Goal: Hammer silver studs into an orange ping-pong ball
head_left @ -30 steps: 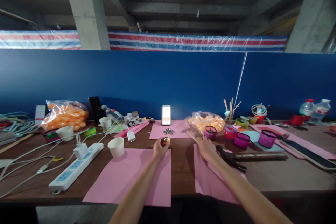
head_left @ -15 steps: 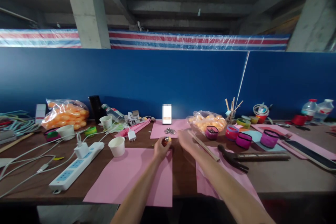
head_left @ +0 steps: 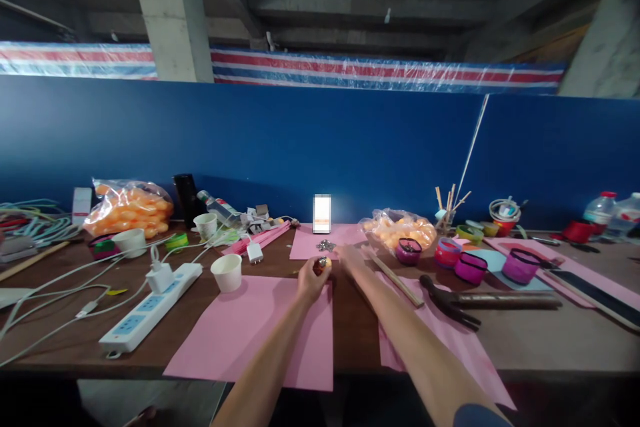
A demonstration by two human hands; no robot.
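My left hand [head_left: 311, 281] is closed around a small rounded orange piece [head_left: 323, 265] with shiny metallic bits showing at its top; its exact kind is too small to make out. Just to the right, my right hand [head_left: 350, 260] reaches over the table with its fingertips close to a little pile of silvery metal pieces [head_left: 326, 246]. Those fingers are small and partly hidden, so I cannot see whether they pinch anything. The pile lies on a pink sheet [head_left: 303, 248]. A larger pink sheet [head_left: 250, 330] lies under my left forearm.
A hammer [head_left: 505, 300] and a wooden stick [head_left: 400, 283] lie to the right, near purple pouches [head_left: 471, 267]. Clear bags of orange pieces [head_left: 131, 210] stand at the back. Leftward are a paper cup [head_left: 227, 273], a power strip [head_left: 150, 310] and loose white cables.
The whole view has shifted slightly. My left hand has turned the orange piece a little, and my right hand's fingertips have moved slightly toward the metal pile.
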